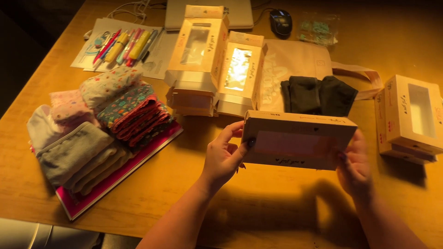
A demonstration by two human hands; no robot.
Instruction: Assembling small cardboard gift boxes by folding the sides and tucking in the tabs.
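Note:
I hold a flat tan cardboard box (pixel 299 139) with a clear window above the wooden table (pixel 194 184). My left hand (pixel 224 154) grips its left end, thumb on the front face. Gripping the right end is my right hand (pixel 353 167). The box is tilted, its window facing me, with something pinkish showing inside. Just behind it lie folded black fabric pieces (pixel 318 95) on a beige tote bag (pixel 295 60).
Two open window boxes (pixel 217 64) stand behind the held one. Stacked window boxes (pixel 410 120) sit at right. A pile of folded patterned fabrics (pixel 101 120) rests on a pink book at left. Pens (pixel 122 45), a laptop (pixel 210 14), a mouse (pixel 280 21) lie far back.

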